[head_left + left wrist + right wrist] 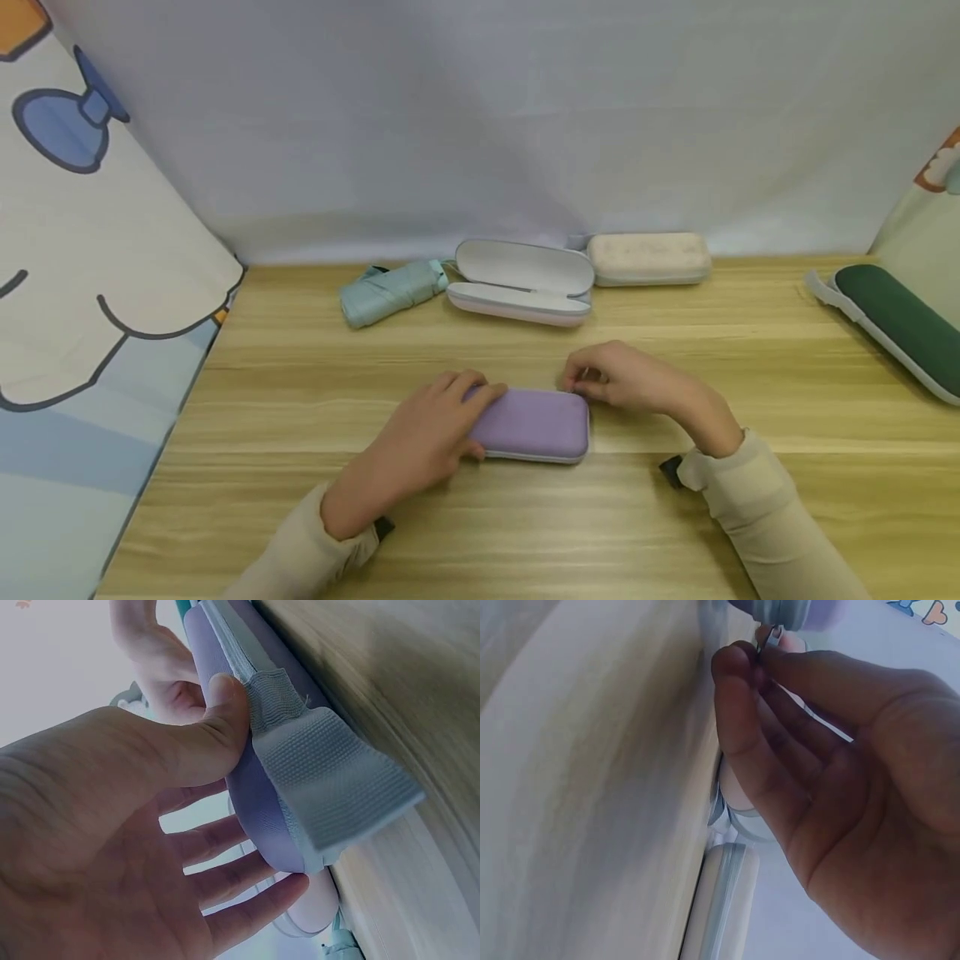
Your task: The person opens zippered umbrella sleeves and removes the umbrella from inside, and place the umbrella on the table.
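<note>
A purple zippered case [532,423] lies closed on the wooden table, its long side running left to right. My left hand [442,417] holds its left end, the thumb on the near side and the fingers over the top. A pale grey fabric tab [322,780] sticks out from that end in the left wrist view. At the far right corner of the case, my right hand [618,375] pinches a small metal zipper pull [770,639] between thumb and forefinger. Those fingertips partly hide the pull.
Behind the purple case are a folded light-blue umbrella [393,292], an open pink case with grey lining [517,304] and a closed cream case [648,257]. A dark green case [900,325] lies at the right. A pale cloth [525,125] hangs along the table's back edge.
</note>
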A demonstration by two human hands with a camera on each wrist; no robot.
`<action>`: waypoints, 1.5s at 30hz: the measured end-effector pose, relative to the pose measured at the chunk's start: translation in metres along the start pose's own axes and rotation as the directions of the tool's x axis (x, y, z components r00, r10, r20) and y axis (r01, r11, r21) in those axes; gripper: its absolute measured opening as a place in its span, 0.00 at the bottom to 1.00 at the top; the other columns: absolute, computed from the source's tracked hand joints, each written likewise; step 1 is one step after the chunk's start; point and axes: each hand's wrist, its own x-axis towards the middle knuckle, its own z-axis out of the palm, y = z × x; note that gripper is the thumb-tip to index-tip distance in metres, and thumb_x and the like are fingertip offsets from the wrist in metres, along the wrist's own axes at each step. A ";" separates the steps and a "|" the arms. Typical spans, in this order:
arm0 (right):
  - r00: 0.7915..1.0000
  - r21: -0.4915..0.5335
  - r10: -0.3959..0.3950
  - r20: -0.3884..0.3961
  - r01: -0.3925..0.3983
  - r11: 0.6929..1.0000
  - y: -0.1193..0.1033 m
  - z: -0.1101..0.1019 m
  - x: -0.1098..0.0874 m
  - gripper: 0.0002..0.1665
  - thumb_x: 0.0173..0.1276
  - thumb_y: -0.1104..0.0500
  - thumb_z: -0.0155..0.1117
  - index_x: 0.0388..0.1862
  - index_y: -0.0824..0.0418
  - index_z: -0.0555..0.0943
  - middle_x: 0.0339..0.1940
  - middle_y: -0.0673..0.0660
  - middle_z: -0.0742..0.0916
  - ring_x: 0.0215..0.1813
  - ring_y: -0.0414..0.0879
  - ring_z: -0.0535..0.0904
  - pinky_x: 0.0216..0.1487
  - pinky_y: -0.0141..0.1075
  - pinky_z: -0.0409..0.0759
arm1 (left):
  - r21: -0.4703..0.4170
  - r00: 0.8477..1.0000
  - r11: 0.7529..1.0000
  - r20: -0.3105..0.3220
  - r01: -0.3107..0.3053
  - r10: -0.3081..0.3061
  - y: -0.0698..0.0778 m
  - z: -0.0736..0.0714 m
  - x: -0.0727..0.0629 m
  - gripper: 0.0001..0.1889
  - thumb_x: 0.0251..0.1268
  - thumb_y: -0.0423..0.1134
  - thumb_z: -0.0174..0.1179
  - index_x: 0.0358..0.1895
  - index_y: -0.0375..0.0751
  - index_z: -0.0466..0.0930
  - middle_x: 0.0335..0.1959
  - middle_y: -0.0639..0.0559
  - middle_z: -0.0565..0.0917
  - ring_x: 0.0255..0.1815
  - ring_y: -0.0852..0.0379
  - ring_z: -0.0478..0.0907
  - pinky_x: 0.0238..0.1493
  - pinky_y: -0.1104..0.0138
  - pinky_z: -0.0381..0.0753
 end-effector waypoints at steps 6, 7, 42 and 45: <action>1.000 -0.018 0.009 -0.027 -0.010 1.000 0.002 -0.002 -0.001 0.09 0.73 0.68 0.65 0.39 0.54 0.86 0.37 0.47 0.88 0.39 0.39 0.79 0.42 0.35 0.80 | -0.014 1.000 1.000 -0.008 0.020 -0.020 -0.003 -0.001 0.001 0.39 0.60 0.49 0.76 0.74 0.46 0.73 0.66 0.44 0.77 0.66 0.43 0.77 0.62 0.51 0.82; 0.999 -0.018 0.011 -0.031 -0.011 1.000 0.002 -0.002 -0.001 0.09 0.73 0.68 0.65 0.40 0.54 0.86 0.37 0.47 0.88 0.39 0.39 0.80 0.42 0.35 0.80 | -0.016 1.000 1.000 -0.012 0.021 -0.021 -0.004 -0.001 0.001 0.39 0.61 0.49 0.76 0.75 0.46 0.72 0.66 0.44 0.77 0.66 0.43 0.77 0.63 0.51 0.81; 0.998 -0.093 0.038 -0.045 -0.042 0.995 -0.006 -0.005 -0.005 0.05 0.71 0.65 0.66 0.38 0.55 0.84 0.35 0.47 0.87 0.39 0.39 0.79 0.44 0.39 0.81 | 0.056 0.993 0.993 -0.059 0.108 -0.104 -0.019 0.001 0.005 0.36 0.68 0.48 0.71 0.77 0.47 0.69 0.65 0.42 0.77 0.65 0.43 0.77 0.61 0.52 0.82; 0.998 -0.100 0.042 -0.046 -0.047 0.994 -0.008 -0.002 -0.008 0.05 0.71 0.65 0.67 0.38 0.54 0.84 0.34 0.45 0.85 0.37 0.38 0.78 0.43 0.38 0.80 | 0.062 0.993 0.992 -0.064 0.107 -0.103 -0.018 0.003 0.005 0.36 0.69 0.48 0.71 0.77 0.47 0.70 0.65 0.42 0.77 0.65 0.43 0.77 0.59 0.52 0.83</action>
